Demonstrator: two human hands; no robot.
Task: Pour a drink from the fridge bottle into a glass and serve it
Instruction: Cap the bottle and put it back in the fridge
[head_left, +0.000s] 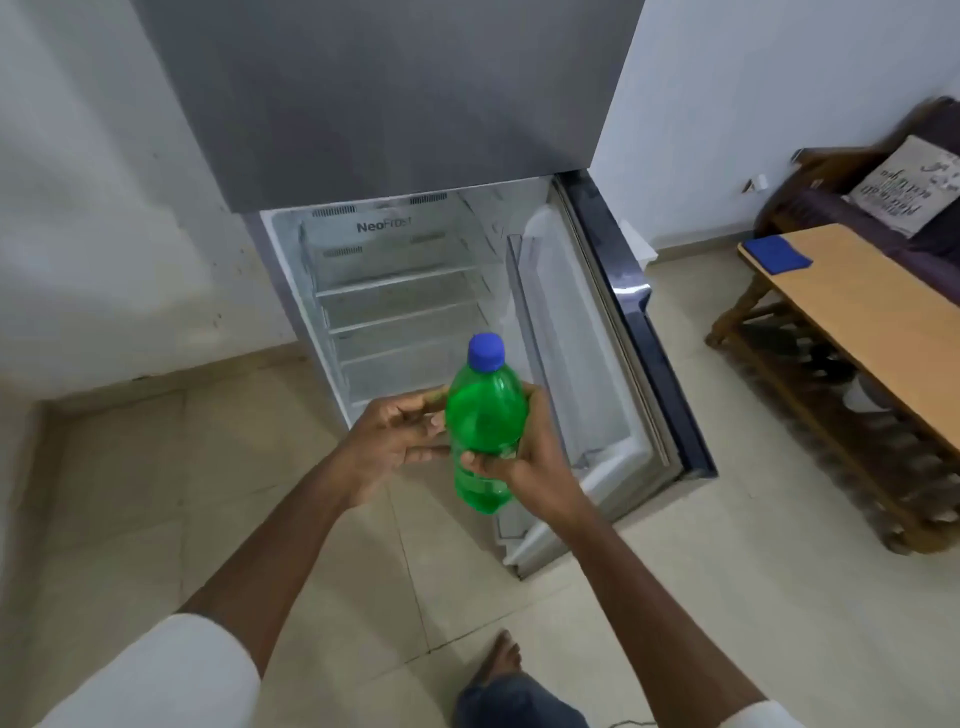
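Observation:
A green plastic bottle (483, 415) with a blue cap stands upright in front of me, held between both hands. My right hand (535, 457) wraps its lower body from the right. My left hand (395, 431) touches its left side with the fingers curled against it. Behind the bottle is the grey fridge (395, 291) with its lower door (587, 338) swung open to the right; the shelves look bare. No glass is in view.
A low wooden table (872, 312) stands at the right with a blue cloth (776, 253) on its near corner. A dark sofa with a cushion (906, 187) is behind it. Beige tiled floor (156, 493) lies around me; my foot (501, 660) is below.

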